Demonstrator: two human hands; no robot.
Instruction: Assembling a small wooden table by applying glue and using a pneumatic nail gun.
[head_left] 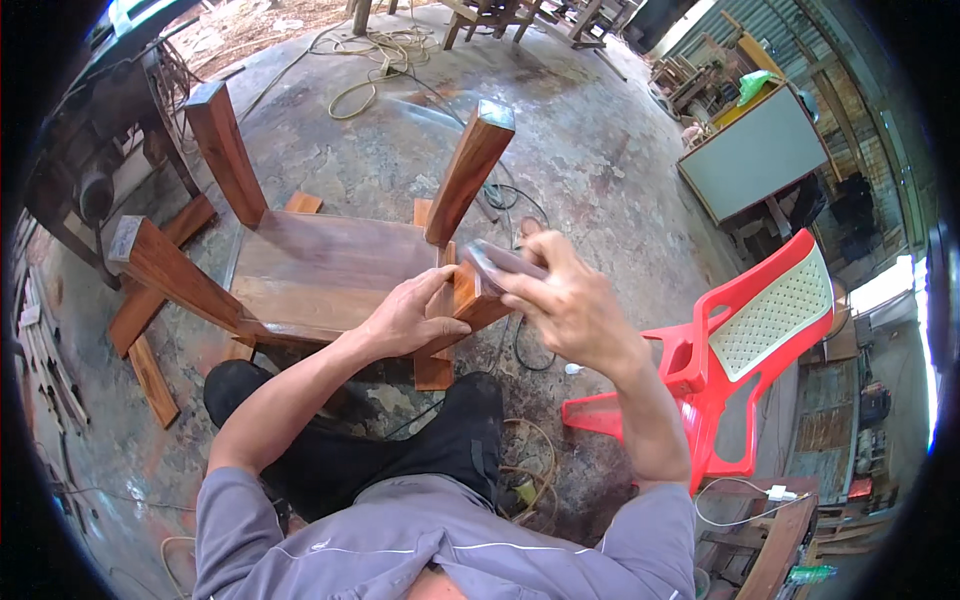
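One upturned wooden stool (320, 270) with four legs, one red plastic chair (740, 350), two hands, one sanding pad (505, 262)

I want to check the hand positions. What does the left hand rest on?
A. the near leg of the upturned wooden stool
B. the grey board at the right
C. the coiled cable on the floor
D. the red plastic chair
A: the left hand grips the near leg of the upturned wooden stool, while the right hand presses a sanding pad on it.
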